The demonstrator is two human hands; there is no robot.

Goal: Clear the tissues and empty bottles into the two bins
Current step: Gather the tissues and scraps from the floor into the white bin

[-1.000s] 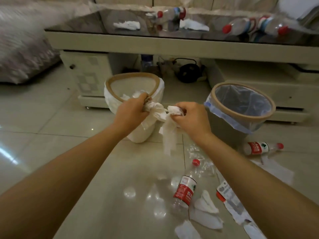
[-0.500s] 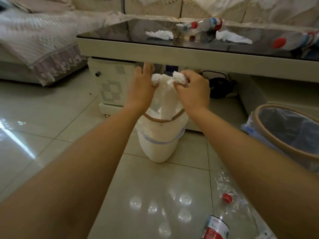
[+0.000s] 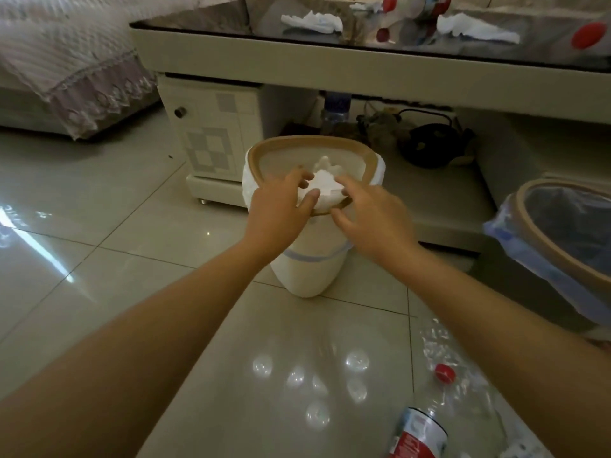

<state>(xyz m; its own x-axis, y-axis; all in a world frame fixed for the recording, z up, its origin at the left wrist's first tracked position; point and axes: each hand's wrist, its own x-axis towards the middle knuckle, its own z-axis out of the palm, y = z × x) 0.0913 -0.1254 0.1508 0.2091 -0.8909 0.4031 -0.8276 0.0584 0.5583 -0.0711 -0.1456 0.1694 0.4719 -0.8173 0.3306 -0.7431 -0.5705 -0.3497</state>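
A cream bin (image 3: pixel 307 276) with a tan rim and white liner stands on the floor in front of the table. White tissues (image 3: pixel 325 183) lie inside it. My left hand (image 3: pixel 281 203) and my right hand (image 3: pixel 370 209) hover over the near rim with fingers spread and relaxed, holding nothing. A second bin (image 3: pixel 562 246) with a blue liner stands at the right. An empty bottle (image 3: pixel 426 421) with a red cap and red label lies on the floor at the lower right. On the table (image 3: pixel 297 57) lie two tissues (image 3: pixel 314 21) and capped bottles (image 3: pixel 416 4).
A low coffee table with a dark glass top spans the back; a drawer unit (image 3: pixel 215 137) and a dark kettle (image 3: pixel 429 143) sit under it. A covered sofa (image 3: pixel 66 61) is at the left. Crinkled clear plastic (image 3: pixel 469 391) lies near the floor bottle.
Both hands held the tissue wad above the cream bin; now the tissues lie inside the bin and both hands are open over its rim. The view has moved closer to the bin.
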